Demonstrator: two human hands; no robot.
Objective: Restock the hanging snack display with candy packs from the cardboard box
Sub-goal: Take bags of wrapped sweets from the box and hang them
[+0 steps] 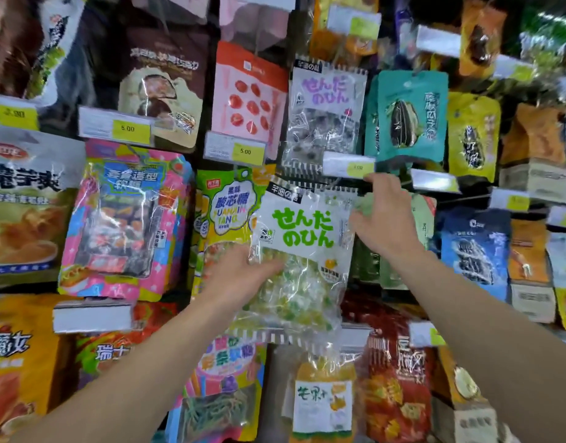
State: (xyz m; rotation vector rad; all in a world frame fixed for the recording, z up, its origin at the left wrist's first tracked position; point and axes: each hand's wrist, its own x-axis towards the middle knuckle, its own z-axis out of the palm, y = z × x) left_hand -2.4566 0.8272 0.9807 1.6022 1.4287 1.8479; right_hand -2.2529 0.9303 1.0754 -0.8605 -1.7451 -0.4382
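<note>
The left hand gripped the green candy pack low, keeping it upright. The right hand, fingers spread, steadied its top right corner, probably to thread it onto the hook under the price tag.

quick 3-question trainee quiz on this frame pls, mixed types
1. True or false: the left hand holds the green-lettered candy pack at its lower left.
2. The price tag under the pink pack reads: A) 3.00 B) 5.00 C) 8.00
3. Which hand reaches up by the pack's top right corner?

Key: 1 true; 2 B; 3 the right hand.
</note>
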